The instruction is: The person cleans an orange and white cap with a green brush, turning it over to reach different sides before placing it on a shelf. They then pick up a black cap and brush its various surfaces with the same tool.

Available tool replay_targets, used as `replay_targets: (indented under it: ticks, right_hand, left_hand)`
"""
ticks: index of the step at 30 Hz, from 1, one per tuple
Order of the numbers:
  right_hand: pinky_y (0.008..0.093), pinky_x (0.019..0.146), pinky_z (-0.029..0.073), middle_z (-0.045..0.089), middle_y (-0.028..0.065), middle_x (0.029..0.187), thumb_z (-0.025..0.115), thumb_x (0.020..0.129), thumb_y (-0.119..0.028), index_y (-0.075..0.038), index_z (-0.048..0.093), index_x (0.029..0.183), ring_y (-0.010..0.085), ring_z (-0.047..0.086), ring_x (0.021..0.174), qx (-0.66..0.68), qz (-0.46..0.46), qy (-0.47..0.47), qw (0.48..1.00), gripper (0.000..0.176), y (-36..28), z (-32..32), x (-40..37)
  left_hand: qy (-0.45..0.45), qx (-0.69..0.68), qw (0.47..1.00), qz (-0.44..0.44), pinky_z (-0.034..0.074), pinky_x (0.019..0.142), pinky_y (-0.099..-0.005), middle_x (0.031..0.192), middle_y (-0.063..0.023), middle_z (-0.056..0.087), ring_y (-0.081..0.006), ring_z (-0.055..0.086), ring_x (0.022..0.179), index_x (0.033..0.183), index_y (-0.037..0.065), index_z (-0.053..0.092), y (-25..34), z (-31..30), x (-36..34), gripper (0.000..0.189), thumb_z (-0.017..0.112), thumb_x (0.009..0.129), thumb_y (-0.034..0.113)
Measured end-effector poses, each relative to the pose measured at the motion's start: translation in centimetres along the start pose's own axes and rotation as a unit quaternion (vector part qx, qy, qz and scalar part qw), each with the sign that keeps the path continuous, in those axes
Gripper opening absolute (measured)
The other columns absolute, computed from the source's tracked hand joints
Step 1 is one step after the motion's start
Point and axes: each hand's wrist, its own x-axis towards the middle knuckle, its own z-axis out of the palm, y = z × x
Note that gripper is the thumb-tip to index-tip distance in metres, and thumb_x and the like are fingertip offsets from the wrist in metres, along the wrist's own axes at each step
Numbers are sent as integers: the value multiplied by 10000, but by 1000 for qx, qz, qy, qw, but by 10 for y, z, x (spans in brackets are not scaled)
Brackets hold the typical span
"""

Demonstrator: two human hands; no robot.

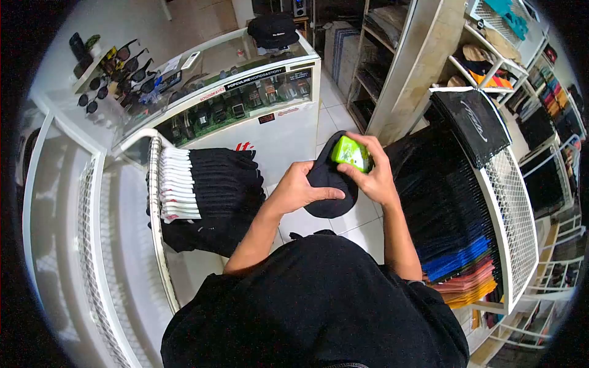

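A black cap [331,199] is held up in front of my chest. My left hand [299,189] grips its left side, thumb lying across the fabric and fingers mostly hidden behind. My right hand [375,168] is closed on a small bright green block with white markings [351,154], pinched between thumb and fingers. The block is against the upper right part of the cap; its exact kind cannot be made out.
A rack of black garments [227,178] stands to my left, another rack of dark and coloured garments [460,208] to my right. Ahead is a glass display counter [264,116] with a black cap [273,30] on top. Sunglasses [126,58] hang at the far left.
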Motion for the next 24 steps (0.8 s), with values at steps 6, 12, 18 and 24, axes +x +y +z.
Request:
replay_targets:
  ticks: [6,12,18,24]
  right_hand:
    - [385,996,484,659,145,1180,897,755,-177,-51,675,1274,294,641,1104,9,-39,-4,999,579,-12,-24,-14]
    - [394,1017,477,674,142,1196,913,721,-175,-55,700,1283,295,634,1130,15,-20,-39,999,612,-9,-71,-45]
    - [408,1030,472,670,137,1198,931,680,-182,-85,713,1285,309,626,1153,9,-86,-92,992,650,-37,-91,-81]
    - [388,1024,467,659,134,1220,917,680,-119,-32,701,1266,278,622,1165,19,-26,-39,999,631,-13,-126,-101]
  left_hand:
    - [-1,-10,999,41,582,840,-298,1078,-48,722,-119,688,941,1216,-14,652,10,38,-22,570,938,782,221]
    - [-45,-60,997,2,568,824,-278,999,-21,733,-92,679,879,1135,-12,687,19,83,-35,465,930,768,139]
    - [-33,69,996,47,559,808,-304,962,-38,735,-130,682,846,1079,-12,704,11,119,-41,525,963,684,217]
    - [-57,24,998,-7,562,838,-290,984,-41,737,-119,689,875,1116,-17,692,19,142,-59,520,949,697,156]
